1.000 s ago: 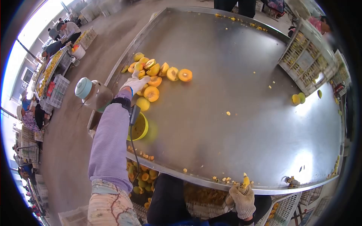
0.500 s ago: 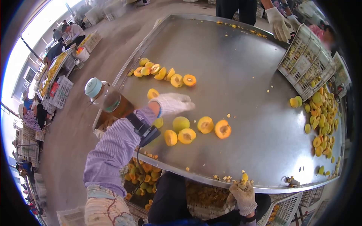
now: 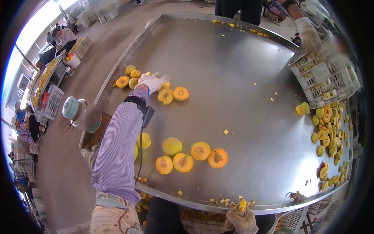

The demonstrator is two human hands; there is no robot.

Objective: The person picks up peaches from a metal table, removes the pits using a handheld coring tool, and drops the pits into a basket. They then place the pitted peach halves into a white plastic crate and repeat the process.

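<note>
My left hand (image 3: 152, 82), in a white glove, reaches over a group of halved yellow-orange fruits (image 3: 165, 96) on the metal table (image 3: 218, 58). Its fingers are stretched out above the pieces, and the palm side is hidden. At the near edge my right hand (image 3: 240, 220), in a beige glove, is closed around a small yellow piece (image 3: 242, 204) that pokes up from its fingers. Between the two hands lie a greenish whole-looking fruit (image 3: 172, 146) and several halves, cut faces up (image 3: 217, 158).
A jar with a blue lid (image 3: 83, 115) stands at the left edge. At the right, another person's gloved hand (image 3: 309, 37) is on a tilted crate (image 3: 317, 78) above a fruit pile (image 3: 329, 132). Crates of fruit sit below the near edge.
My left hand has moved up and away, from over the middle of the table to the far fruit group. The crate at the right has tipped further.
</note>
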